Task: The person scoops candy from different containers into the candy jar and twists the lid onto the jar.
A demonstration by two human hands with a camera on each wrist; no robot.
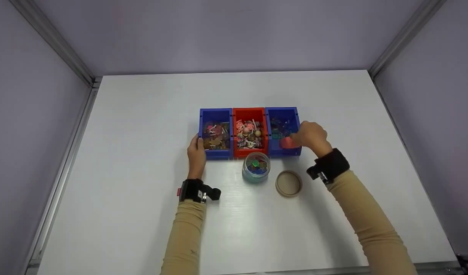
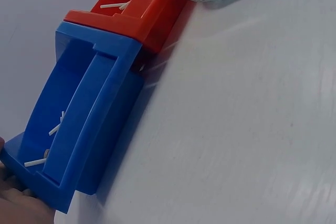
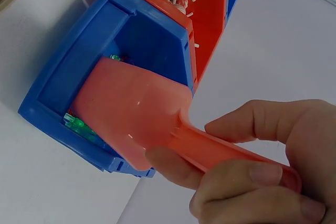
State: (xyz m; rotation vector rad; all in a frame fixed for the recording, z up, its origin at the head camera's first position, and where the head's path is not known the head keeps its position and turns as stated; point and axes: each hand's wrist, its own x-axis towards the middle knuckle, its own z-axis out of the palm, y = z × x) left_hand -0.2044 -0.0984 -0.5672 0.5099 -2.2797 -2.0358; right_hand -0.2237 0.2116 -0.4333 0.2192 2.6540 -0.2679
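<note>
Fingers (image 3: pixel 231 182) (the right ones) curl round the red scoop handle (image 3: pixel 215 150).

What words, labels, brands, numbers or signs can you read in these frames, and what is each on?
None can be read in any view.
Left blue bin, red bin, right blue bin: no lettering visible.
Red scoop, jar, round lid: no lettering visible.
Red tag on the left wrist strap: too small to tell.
Dark mark on the left sleeve: too small to make out.
</note>
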